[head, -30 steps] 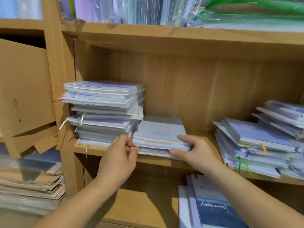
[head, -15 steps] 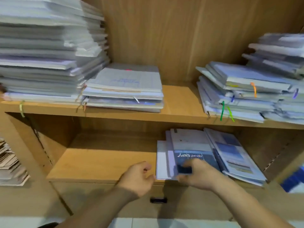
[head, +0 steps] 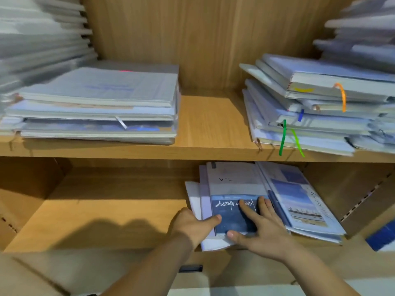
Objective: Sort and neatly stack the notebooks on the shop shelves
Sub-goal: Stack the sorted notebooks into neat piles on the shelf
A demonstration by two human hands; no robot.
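1. The left hand [head: 192, 225] grasps the front left corner of a loose pile of notebooks [head: 205, 201] on the lower shelf [head: 106, 221]. Its thumb lies on top of the covers, and its fingers are hidden under the pile's edge.
2. The right hand [head: 263, 229] is released. Its fingers lie straight and flat on the dark blue notebook [head: 230, 223] that tops the pile. Its thumb rests at the cover's front edge, just right of the left thumb.
3. Just right of the right hand, a pale blue notebook [head: 299, 199] lies at an angle, touching the pile.
4. The upper shelf [head: 209, 124] runs above both hands. Up and left of the left hand sits a low stack [head: 102, 103], squared at its right edge. Further left is a tall stack [head: 38, 39], which is blurred.
5. Up and right of the right hand stands an uneven stack [head: 310, 107] with its notebooks fanned out of line. Green ribbons [head: 283, 137] hang over the shelf's front edge, and an orange ribbon [head: 342, 97] loops higher up.
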